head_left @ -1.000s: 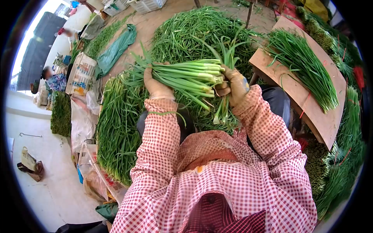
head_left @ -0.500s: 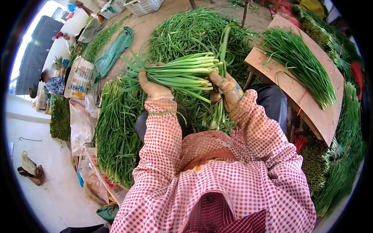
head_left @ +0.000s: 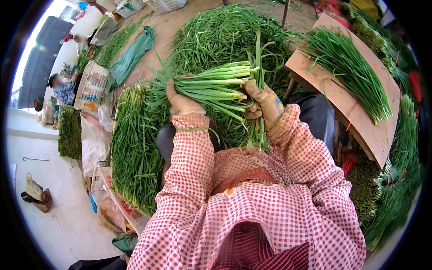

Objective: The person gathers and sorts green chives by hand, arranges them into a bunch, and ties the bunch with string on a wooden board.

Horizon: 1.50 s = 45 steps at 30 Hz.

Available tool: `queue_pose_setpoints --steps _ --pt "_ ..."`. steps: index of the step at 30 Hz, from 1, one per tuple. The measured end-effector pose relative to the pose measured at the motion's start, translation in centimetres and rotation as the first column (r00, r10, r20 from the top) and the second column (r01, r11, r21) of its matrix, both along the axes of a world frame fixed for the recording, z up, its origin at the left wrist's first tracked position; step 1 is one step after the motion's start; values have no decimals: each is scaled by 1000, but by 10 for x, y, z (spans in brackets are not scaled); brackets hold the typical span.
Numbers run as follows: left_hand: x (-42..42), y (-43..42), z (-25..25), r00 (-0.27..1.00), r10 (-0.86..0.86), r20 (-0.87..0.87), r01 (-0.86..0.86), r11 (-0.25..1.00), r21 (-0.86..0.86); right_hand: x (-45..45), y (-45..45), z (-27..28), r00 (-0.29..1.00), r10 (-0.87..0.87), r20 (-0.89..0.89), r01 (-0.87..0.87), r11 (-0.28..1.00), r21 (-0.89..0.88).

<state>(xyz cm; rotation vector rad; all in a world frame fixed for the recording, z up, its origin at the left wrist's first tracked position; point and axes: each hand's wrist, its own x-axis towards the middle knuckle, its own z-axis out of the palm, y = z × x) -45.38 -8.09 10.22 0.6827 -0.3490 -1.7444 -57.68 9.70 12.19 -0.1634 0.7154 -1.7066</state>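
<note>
My left hand (head_left: 183, 99), in a tan glove, is closed round the leafy part of a bunch of garlic chives (head_left: 216, 83). The pale cut ends of the bunch point right and fan out slightly. At those ends, my right hand (head_left: 266, 105), also gloved, is closed with thumb and fingers pinched on a few loose chive strands (head_left: 258, 56). These strands stick up above the right hand and hang below it. A thin green strand (head_left: 198, 129) lies across my left sleeve. Below both hands spreads a big heap of chives (head_left: 225, 38).
On the right, a curved wooden board (head_left: 310, 72) carries a laid-out bundle of chives (head_left: 353, 74). More chives are stacked on the left (head_left: 137, 153) and far right (head_left: 398, 148). A green sheet (head_left: 132, 58) lies on the floor. Other people (head_left: 64, 90) sit at upper left.
My left hand and the bunch have shifted slightly right. The strands in my right hand have changed angle, with thinner leaves now standing up and more loose ends hanging below it.
</note>
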Motion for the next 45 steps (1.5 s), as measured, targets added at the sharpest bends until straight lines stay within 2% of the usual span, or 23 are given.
queue_pose_setpoints --steps 2,3,9,10,11,13,14,18,20,21,23,24,27,29,30,32,34,35,37,39,40,43,45 --pt "-2 -2 2 999 32 12 -31 998 -53 0 -4 -5 998 -54 22 57 991 -122" --pt "0 -6 2 999 36 14 -35 998 -54 -2 -1 5 996 -79 35 82 993 -84" --pt "13 -38 8 999 50 2 -49 991 -123 -56 30 -3 974 -209 92 228 926 -301" --pt "15 -41 9 998 41 37 -36 991 -131 -58 33 -5 972 -235 1 231 956 -179" --pt "13 -42 7 999 37 33 -33 991 -128 -52 34 -9 971 -239 -4 234 956 -177" --pt "4 -32 18 1000 14 14 -12 995 -95 -23 31 -4 933 -117 -341 115 993 -26" --pt "0 -29 17 1000 8 13 -7 995 -96 -14 26 -6 910 -12 -415 17 1000 8" --pt "-3 -23 17 999 35 -6 -36 993 -115 21 4 -3 917 2 -400 3 1000 11" --pt "2 -24 18 999 43 -15 -45 988 -145 27 0 1 898 57 -436 22 984 175" --pt "7 -27 18 999 47 -17 -49 988 -147 26 3 1 897 60 -438 19 985 174" --pt "19 -35 19 998 64 -13 -66 983 -173 18 15 -3 921 -2 -389 5 1000 7" --pt "27 -40 19 998 55 -14 -57 988 -141 9 22 -7 926 2 -376 4 1000 17" --pt "38 -42 25 994 77 83 -63 985 -159 -6 23 -18 870 -213 -444 240 971 5" --pt "39 -43 17 995 51 90 -34 984 -176 -9 18 -26 885 -185 -427 190 981 -31" --pt "38 -42 12 999 -3 42 10 984 -178 0 11 -19 847 -139 -513 142 989 -33" --pt "30 -31 10 991 -67 -114 53 992 -118 12 4 -10 944 18 -329 -44 996 -72" --pt "27 -16 7 979 -126 -159 102 984 -146 24 0 3 954 181 -239 -203 977 -72" --pt "28 -12 6 963 -182 -201 147 973 -176 25 1 20 865 279 -417 -240 960 144" --pt "32 -18 -1 982 -160 -101 129 956 -263 33 -2 16 908 287 -306 -258 957 132" --pt "40 -23 -5 943 -242 -230 166 938 -305 32 6 20 921 221 -322 -165 967 192" --pt "45 -26 -4 936 -251 -248 163 931 -328 23 11 15 931 241 -274 -225 970 87" --pt "62 -29 5 954 -179 -242 111 957 -268 -6 29 19 975 185 -123 -192 980 -49" --pt "69 -33 7 971 -154 -182 86 937 -339 -20 29 15 980 20 -198 -35 997 -73"
